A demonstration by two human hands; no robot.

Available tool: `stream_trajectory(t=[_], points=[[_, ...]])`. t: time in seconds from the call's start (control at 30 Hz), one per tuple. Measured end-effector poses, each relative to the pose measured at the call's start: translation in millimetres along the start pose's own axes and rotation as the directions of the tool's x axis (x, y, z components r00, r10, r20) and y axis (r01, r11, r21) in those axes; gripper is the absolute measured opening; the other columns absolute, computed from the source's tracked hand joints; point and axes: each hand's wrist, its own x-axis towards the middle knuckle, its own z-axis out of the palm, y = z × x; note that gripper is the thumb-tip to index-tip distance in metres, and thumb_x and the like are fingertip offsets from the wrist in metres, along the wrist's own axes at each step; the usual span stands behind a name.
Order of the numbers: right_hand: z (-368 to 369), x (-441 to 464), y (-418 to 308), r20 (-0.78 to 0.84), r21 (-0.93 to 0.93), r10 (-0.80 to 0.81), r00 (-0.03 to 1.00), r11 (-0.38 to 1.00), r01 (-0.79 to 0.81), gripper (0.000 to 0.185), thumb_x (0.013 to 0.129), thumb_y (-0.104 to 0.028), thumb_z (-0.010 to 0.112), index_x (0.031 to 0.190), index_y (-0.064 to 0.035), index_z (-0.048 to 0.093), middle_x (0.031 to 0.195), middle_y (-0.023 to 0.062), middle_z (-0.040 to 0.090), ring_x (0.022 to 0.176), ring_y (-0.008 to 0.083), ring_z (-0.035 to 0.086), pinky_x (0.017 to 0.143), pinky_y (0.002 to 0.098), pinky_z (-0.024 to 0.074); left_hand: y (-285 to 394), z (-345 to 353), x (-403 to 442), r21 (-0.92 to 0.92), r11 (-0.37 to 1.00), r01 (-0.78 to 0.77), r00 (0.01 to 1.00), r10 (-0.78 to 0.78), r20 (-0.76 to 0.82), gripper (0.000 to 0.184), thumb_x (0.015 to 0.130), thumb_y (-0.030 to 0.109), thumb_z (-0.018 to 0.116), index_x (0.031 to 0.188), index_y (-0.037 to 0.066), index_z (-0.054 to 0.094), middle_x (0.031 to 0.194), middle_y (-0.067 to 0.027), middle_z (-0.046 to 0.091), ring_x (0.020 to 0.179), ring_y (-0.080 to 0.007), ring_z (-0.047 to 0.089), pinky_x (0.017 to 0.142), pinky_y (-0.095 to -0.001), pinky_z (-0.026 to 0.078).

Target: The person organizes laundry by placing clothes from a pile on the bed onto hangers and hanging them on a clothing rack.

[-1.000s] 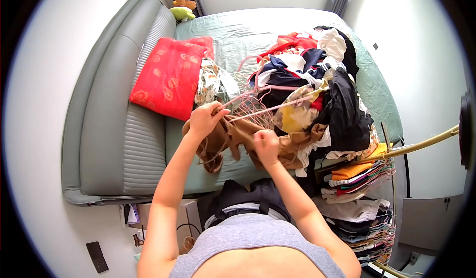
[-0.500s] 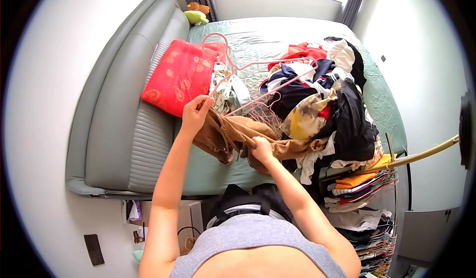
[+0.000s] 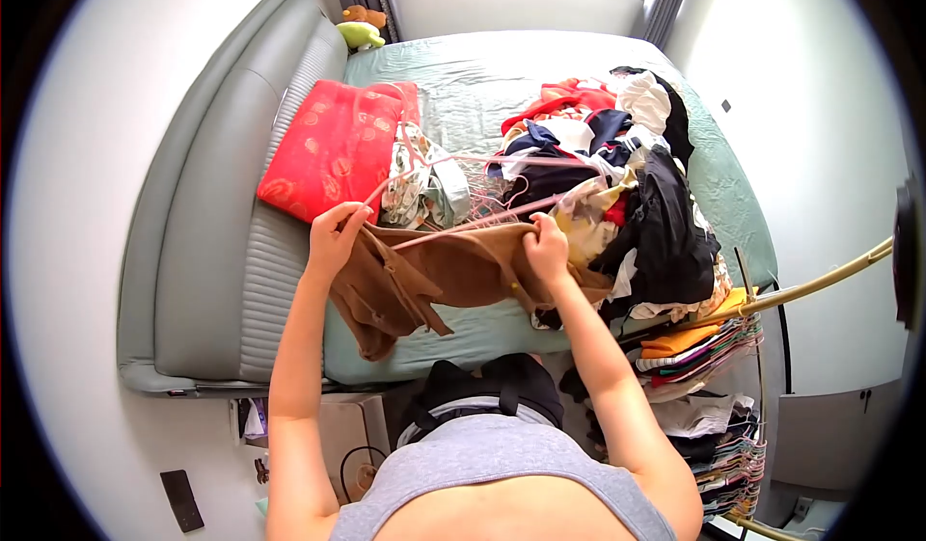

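A brown garment [image 3: 453, 269] hangs stretched between my two hands above the near edge of the bed. My left hand [image 3: 335, 239] pinches its left end, close to the corner of a pink clothes hanger [image 3: 487, 222]. The hanger's lower bar runs behind and partly inside the garment; how far it reaches in is hidden. My right hand [image 3: 548, 249] is closed on the garment's upper edge, to the right. The garment's left part droops in loose folds toward the mattress.
A red patterned pillow [image 3: 333, 150] lies by the grey headboard [image 3: 207, 203]. Beside it are a floral cloth [image 3: 415, 184] and several hangers [image 3: 497, 203]. A heap of mixed clothes [image 3: 666, 223] covers the bed's right side. A rack with hung clothes [image 3: 709, 348] stands at right.
My hands have spread apart and the brown garment is pulled wider between them. The pink hanger has tipped lower, its hook no longer standing up. The view has shifted slightly.
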Motion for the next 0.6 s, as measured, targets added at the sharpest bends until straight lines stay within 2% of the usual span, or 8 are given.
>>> stream_trajectory(t=[0.03, 0.07, 0.17, 0.2, 0.33, 0.37, 0.47, 0.6], points=[[6.6, -8.9, -11.2, -0.178, -0.193, -0.266, 0.947, 0.954, 0.231, 0.034, 0.072, -0.016, 0.06, 0.104, -0.0053, 0.053, 0.094, 0.0128, 0.056, 0.09, 0.0327, 0.053, 0.085, 0.0446, 0.0393, -0.7, -3.4, 0.4, 0.054, 0.997, 0.053, 0.999, -0.052, -0.007, 0.013, 0.087, 0.009, 0.06, 0.089, -0.003, 0.063, 0.074, -0.0014, 0.061, 0.07, -0.0053, 0.053, 0.063, -0.0188, 0.042], [17.3, -21.1, -18.7, -0.218, -0.245, -0.282, 0.934, 0.942, 0.227, 0.035, 0.071, -0.018, 0.062, 0.103, -0.007, 0.053, 0.101, 0.0135, 0.054, 0.096, 0.0316, 0.051, 0.085, 0.0449, 0.0368, 1.6, -1.4, -0.9, 0.029, 0.999, 0.033, 0.999, -0.032, -0.027, 0.013, 0.087, 0.009, 0.06, 0.089, -0.003, 0.063, 0.072, -0.0004, 0.059, 0.069, -0.0047, 0.051, 0.061, -0.0186, 0.041], [54.3, -55.4, -58.8, -0.009, 0.208, -0.231, 0.973, 0.951, 0.228, 0.037, 0.073, -0.022, 0.066, 0.102, -0.0039, 0.052, 0.099, 0.0147, 0.056, 0.092, 0.033, 0.052, 0.083, 0.0427, 0.0401, 9.9, 18.6, -0.3, 0.011, 1.0, -0.02, 0.998, 0.021, -0.061, 0.012, 0.087, 0.009, 0.06, 0.089, -0.002, 0.063, 0.067, 0.0039, 0.051, 0.064, -0.0022, 0.044, 0.055, -0.0176, 0.035], [64.7, -59.5, -80.6, -0.09, 0.193, -0.325, 0.941, 0.922, 0.337, 0.044, 0.073, -0.026, 0.069, 0.107, -0.0045, 0.052, 0.1, 0.0149, 0.057, 0.092, 0.0328, 0.053, 0.082, 0.0405, 0.0419, 15.3, 23.2, -1.8, -0.018, 1.0, 0.011, 1.0, -0.012, -0.022, 0.012, 0.086, 0.009, 0.061, 0.088, -0.002, 0.063, 0.066, 0.0048, 0.05, 0.064, -0.0018, 0.043, 0.055, -0.0174, 0.034], [112.7, -59.6, -109.1, 0.118, 0.301, -0.191, 0.975, 0.942, 0.148, 0.047, 0.075, -0.026, 0.067, 0.114, -0.0066, 0.051, 0.094, 0.0143, 0.062, 0.088, 0.0338, 0.057, 0.078, 0.0421, 0.0444, 19.7, 35.5, -10.8, -0.074, 0.996, 0.044, 0.998, -0.041, 0.042, 0.012, 0.087, 0.01, 0.06, 0.088, -0.002, 0.062, 0.067, 0.0045, 0.052, 0.065, -0.0021, 0.044, 0.056, -0.0171, 0.035], [118.8, -58.4, -112.6, 0.04, 0.34, -0.22, 0.975, 0.92, 0.194, 0.037, 0.075, -0.025, 0.065, 0.107, -0.0078, 0.057, 0.087, 0.0135, 0.064, 0.081, 0.0343, 0.059, 0.074, 0.0436, 0.0455, 20.6, 36.4, -13.4, -0.088, 0.995, 0.045, 0.998, -0.041, 0.04, 0.012, 0.087, 0.01, 0.06, 0.088, -0.002, 0.062, 0.068, 0.0043, 0.052, 0.065, -0.0022, 0.044, 0.056, -0.0171, 0.035], [131.5, -55.6, -108.7, 0.245, 0.369, -0.075, 0.967, 0.929, -0.021, 0.024, 0.075, -0.023, 0.061, 0.093, -0.0072, 0.061, 0.083, 0.0147, 0.064, 0.077, 0.0343, 0.06, 0.071, 0.0431, 0.0469, 14.4, 30.4, -20.7, -0.075, 0.994, 0.078, 0.997, -0.076, 0.03, 0.014, 0.088, 0.011, 0.059, 0.089, -0.003, 0.062, 0.07, 0.003, 0.055, 0.066, -0.0029, 0.046, 0.058, -0.0173, 0.037], [118.3, -51.3, -104.2, 0.119, 0.245, 0.158, 0.98, 0.952, -0.183, 0.013, 0.076, -0.015, 0.053, 0.083, -0.0092, 0.062, 0.08, 0.0138, 0.063, 0.076, 0.0332, 0.06, 0.071, 0.0416, 0.047, 5.5, 23.6, -30.9, -0.089, 0.99, 0.108, 0.994, -0.109, -0.002, 0.016, 0.088, 0.012, 0.059, 0.088, -0.003, 0.063, 0.072, 0.003, 0.055, 0.068, -0.0031, 0.046, 0.06, -0.0176, 0.037]])
